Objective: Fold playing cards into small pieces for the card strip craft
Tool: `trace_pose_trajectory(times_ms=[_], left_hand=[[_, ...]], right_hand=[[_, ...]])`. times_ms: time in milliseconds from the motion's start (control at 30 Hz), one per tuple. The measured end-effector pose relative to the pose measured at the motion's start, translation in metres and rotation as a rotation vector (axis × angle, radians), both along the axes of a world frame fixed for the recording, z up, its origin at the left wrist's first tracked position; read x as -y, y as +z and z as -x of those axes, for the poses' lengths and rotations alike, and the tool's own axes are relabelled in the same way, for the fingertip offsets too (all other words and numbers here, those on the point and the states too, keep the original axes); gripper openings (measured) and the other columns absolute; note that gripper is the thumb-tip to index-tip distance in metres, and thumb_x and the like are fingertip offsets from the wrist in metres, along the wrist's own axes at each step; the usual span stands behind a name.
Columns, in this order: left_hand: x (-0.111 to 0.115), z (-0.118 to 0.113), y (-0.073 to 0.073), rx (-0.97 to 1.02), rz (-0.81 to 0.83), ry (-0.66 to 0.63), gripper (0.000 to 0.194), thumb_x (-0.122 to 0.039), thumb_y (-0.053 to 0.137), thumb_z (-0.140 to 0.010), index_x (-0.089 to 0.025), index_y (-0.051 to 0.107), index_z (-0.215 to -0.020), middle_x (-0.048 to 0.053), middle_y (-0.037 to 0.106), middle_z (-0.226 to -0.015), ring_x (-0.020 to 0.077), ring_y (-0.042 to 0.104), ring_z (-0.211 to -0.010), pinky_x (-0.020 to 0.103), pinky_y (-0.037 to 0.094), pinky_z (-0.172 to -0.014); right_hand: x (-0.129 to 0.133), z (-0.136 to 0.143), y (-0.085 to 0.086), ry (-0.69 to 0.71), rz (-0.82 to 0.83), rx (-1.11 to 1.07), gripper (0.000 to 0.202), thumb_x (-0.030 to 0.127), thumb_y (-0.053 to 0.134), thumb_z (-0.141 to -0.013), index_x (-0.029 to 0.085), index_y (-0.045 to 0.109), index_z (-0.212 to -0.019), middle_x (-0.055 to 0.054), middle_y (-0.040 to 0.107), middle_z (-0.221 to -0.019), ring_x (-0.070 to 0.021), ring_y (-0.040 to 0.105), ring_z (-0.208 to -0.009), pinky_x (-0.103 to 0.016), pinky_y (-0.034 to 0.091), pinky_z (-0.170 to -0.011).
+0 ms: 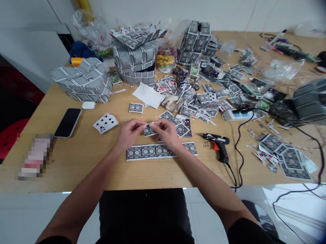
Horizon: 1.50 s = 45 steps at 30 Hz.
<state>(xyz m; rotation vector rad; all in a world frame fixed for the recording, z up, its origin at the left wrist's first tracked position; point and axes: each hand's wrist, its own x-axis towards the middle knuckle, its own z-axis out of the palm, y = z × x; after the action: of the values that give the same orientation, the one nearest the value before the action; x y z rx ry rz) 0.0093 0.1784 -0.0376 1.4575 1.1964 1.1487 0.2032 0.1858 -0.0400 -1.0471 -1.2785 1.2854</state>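
My left hand [132, 130] and my right hand [164, 131] meet over the table, fingertips pinched on a small patterned playing card [149, 131] between them. Part of that card is hidden by my fingers. Just below my hands lies a joined strip of blue-backed cards [141, 152], with my right forearm covering some of it. Loose cards [182, 129] rest beside my right hand. A single folded card [136, 108] lies beyond my left hand, and a small stack of spade cards [105, 123] is to its left.
A black glue gun [218, 144] with a trailing cable lies right of my arm, near a power strip [238, 115]. Card-woven baskets [84, 79] stand at the back. Scattered cards [208, 99] cover the table's middle. A phone [68, 122] lies left.
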Motion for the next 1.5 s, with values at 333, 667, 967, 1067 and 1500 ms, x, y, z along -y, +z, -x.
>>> trace_pose_trajectory(times_ms=[333, 667, 967, 1067, 1500], left_hand=[[0.001, -0.002, 0.004, 0.036, 0.043, -0.042, 0.045, -0.065, 0.075, -0.09, -0.02, 0.068, -0.092, -0.002, 0.069, -0.073, 0.0128, 0.065, -0.064, 0.025, 0.055, -0.063], [-0.001, -0.003, 0.0, 0.067, 0.108, -0.111, 0.048, -0.064, 0.084, -0.081, -0.02, 0.062, -0.083, -0.003, 0.065, -0.072, 0.0134, 0.067, -0.065, 0.027, 0.058, -0.065], [-0.001, 0.002, 0.009, 0.036, 0.092, -0.19, 0.047, -0.062, 0.079, -0.087, -0.02, 0.06, -0.08, -0.003, 0.063, -0.067, 0.0129, 0.064, -0.063, 0.026, 0.054, -0.063], [-0.001, 0.003, 0.011, 0.042, 0.092, -0.195, 0.045, -0.061, 0.079, -0.087, -0.02, 0.061, -0.08, -0.003, 0.065, -0.067, 0.0127, 0.062, -0.062, 0.026, 0.053, -0.063], [-0.003, 0.001, 0.009, 0.104, 0.15, -0.018, 0.048, -0.062, 0.086, -0.078, -0.019, 0.067, -0.084, -0.002, 0.069, -0.069, 0.0126, 0.062, -0.06, 0.027, 0.052, -0.061]], right_hand=[[-0.001, 0.0, 0.0, -0.068, 0.079, -0.054, 0.055, 0.072, 0.09, -0.071, 0.022, 0.068, -0.077, 0.004, 0.057, -0.064, -0.012, 0.042, -0.057, -0.028, 0.031, -0.054], [-0.001, 0.0, 0.001, -0.06, 0.175, -0.124, 0.057, 0.073, 0.091, -0.069, 0.023, 0.064, -0.074, 0.007, 0.049, -0.058, -0.0122, 0.038, -0.053, -0.028, 0.028, -0.051], [0.0, 0.001, 0.006, 0.009, 0.3, -0.33, 0.048, 0.061, 0.1, -0.063, 0.024, 0.071, -0.072, 0.006, 0.053, -0.061, -0.0119, 0.04, -0.057, -0.027, 0.029, -0.053], [0.0, 0.001, 0.005, 0.034, 0.337, -0.373, 0.046, 0.059, 0.101, -0.061, 0.024, 0.073, -0.072, 0.005, 0.058, -0.065, -0.0131, 0.044, -0.06, -0.028, 0.034, -0.055], [-0.002, -0.003, 0.007, 0.051, 0.284, -0.293, 0.046, 0.062, 0.098, -0.065, 0.023, 0.081, -0.084, 0.002, 0.069, -0.078, -0.0162, 0.061, -0.076, -0.032, 0.061, -0.075]])
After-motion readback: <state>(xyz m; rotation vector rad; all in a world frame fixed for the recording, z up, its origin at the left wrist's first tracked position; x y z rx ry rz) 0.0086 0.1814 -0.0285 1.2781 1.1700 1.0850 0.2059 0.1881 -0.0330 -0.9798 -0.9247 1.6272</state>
